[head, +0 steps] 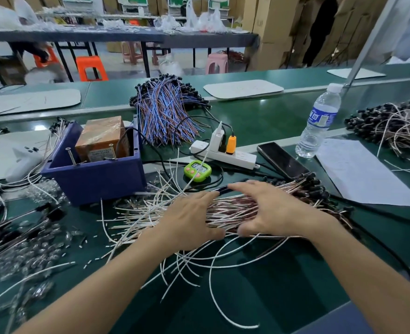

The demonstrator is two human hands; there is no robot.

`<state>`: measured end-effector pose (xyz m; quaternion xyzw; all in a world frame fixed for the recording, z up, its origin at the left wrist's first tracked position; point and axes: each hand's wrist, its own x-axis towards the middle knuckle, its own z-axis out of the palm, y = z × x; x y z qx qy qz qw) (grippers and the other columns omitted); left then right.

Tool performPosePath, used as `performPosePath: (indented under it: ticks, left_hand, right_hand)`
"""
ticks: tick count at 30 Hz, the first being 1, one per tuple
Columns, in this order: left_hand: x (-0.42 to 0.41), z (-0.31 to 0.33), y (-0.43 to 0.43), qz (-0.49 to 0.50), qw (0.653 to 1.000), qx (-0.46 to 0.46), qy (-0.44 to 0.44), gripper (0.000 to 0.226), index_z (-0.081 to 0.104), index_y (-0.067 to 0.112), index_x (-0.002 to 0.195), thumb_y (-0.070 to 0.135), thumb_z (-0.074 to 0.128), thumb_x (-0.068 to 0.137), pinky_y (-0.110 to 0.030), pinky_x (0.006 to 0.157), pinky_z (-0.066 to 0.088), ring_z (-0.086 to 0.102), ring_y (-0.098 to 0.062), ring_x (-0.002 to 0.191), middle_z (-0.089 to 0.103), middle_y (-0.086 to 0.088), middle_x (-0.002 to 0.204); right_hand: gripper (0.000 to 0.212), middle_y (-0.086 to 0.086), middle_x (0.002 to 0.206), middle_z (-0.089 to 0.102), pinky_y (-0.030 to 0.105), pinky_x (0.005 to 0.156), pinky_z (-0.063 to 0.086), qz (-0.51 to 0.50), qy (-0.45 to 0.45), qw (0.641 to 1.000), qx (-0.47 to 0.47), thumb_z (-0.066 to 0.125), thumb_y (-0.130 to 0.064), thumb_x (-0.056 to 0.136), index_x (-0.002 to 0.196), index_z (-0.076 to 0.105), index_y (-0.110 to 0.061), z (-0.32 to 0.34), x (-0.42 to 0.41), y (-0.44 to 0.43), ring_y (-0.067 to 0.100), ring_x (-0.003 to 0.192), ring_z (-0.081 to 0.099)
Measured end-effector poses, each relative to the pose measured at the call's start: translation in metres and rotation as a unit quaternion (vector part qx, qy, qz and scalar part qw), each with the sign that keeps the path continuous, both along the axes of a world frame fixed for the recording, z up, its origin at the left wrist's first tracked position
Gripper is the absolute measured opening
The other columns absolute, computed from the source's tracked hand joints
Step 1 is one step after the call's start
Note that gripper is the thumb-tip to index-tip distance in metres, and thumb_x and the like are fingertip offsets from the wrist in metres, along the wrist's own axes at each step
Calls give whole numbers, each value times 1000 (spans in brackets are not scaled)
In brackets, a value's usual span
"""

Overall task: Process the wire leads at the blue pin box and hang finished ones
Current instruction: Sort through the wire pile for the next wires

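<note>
My left hand (189, 220) and right hand (271, 210) sit side by side on one bundle of wire leads (233, 208). On each, the fingers arch over the top and the thumb tucks against the near edge. It is a loose clasp round the bundle, not a tight squeeze. The bundle lies flat on the green bench (283, 273), touching it, with its black capped ends (315, 186) out past my right hand and its white free ends fanning past my left.

Just beyond those free ends stands the blue pin box (95, 169), with metal pins (71, 155) standing up from its near rim and a brown wrapped block (100, 138) inside. A few leads (58, 127) seem draped over its far left corner.

I judge this to be the gathering step: squaring up unprocessed leads, with nothing yet at the pins. Next I would need to tighten the clasp or pick off a few leads, lift them free of the loose strands (187, 268) tangled under my wrists, and carry the white ends left to the pins without dragging the black cable (380, 210) that runs past the capped ends.
</note>
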<state>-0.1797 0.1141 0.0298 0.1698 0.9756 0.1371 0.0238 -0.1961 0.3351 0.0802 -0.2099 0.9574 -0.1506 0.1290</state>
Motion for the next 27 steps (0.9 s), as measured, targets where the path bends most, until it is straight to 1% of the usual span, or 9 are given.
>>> performPosePath:
  ticks: [2, 5, 9, 12, 17, 21, 24, 26, 27]
  left_hand:
    - [1, -1, 3, -4, 1000, 13, 13, 98, 28, 28, 161, 64, 71, 80, -35, 116, 34, 44, -18, 141, 45, 5, 158]
    - [4, -3, -1, 2, 1000, 29, 8, 90, 35, 28, 158, 65, 68, 83, -35, 117, 33, 45, -16, 140, 49, 6, 155]
    - [7, -4, -29, 34, 997, -58, 39, 81, 43, 34, 151, 83, 30, 88, -42, 119, 29, 43, -18, 141, 49, 6, 153]
    - [13, -5, -50, 80, 991, -96, 52, 84, 49, 34, 144, 83, 12, 86, -44, 115, 32, 47, -20, 135, 53, 5, 146]
    - [20, 1, -67, 119, 991, -16, 52, 57, 66, 32, 123, 71, 36, 94, -38, 98, 39, 54, -14, 115, 62, 12, 126]
    - [35, 9, -92, 181, 966, 116, 145, 13, 75, 33, 104, 35, 64, 96, -31, 88, 40, 58, -6, 97, 73, 14, 112]
    - [46, 14, -120, 255, 945, 143, 144, 19, 79, 37, 97, 23, 67, 93, -33, 83, 52, 64, -10, 86, 75, 14, 99]
    - [51, 14, -138, 297, 937, 133, 127, 22, 80, 38, 93, 21, 66, 91, -32, 77, 52, 64, -11, 82, 76, 16, 95]
    - [54, 14, -146, 316, 932, 132, 118, 23, 80, 38, 93, 20, 66, 90, -32, 77, 52, 65, -13, 83, 77, 15, 95]
  right_hand:
    - [135, -7, 167, 24, 37, 127, 17, 58, -27, 996, 69, 90, -57, 54, 162, 10, -42, -10, -3, -14, 17, 154, 18]
    - [143, -5, 169, 23, 39, 126, 14, 88, -8, 989, 121, 89, -63, 50, 163, 6, -36, -20, -10, -18, 17, 154, 20]
    - [111, -13, 147, 49, 36, 117, 35, 50, 19, 998, 39, 87, -61, 56, 154, 39, -38, -27, -16, -12, 16, 134, 48]
    - [90, -17, 133, 58, 35, 110, 42, 22, 36, 999, 2, 86, -57, 65, 146, 50, -41, -30, -18, -9, 13, 123, 56]
    - [83, -16, 130, 59, 35, 107, 44, 0, 28, 1000, 13, 86, -53, 67, 142, 52, -43, -29, -18, -15, 16, 120, 57]
    - [81, -12, 134, 55, 35, 111, 40, 4, 23, 998, 64, 83, -49, 72, 145, 47, -41, -23, -15, -23, 18, 124, 54]
    - [87, -10, 146, 52, 22, 109, 40, 23, 19, 998, 51, 83, -39, 75, 151, 40, -42, -19, -8, -44, 14, 128, 53]
    - [92, -13, 152, 47, 6, 100, 33, 54, -16, 998, -6, 84, -31, 76, 154, 36, -43, -17, 1, -69, 5, 127, 49]
    - [93, -15, 153, 45, 5, 99, 29, 73, -29, 996, -31, 84, -30, 76, 154, 35, -43, -17, 5, -84, 2, 128, 47]
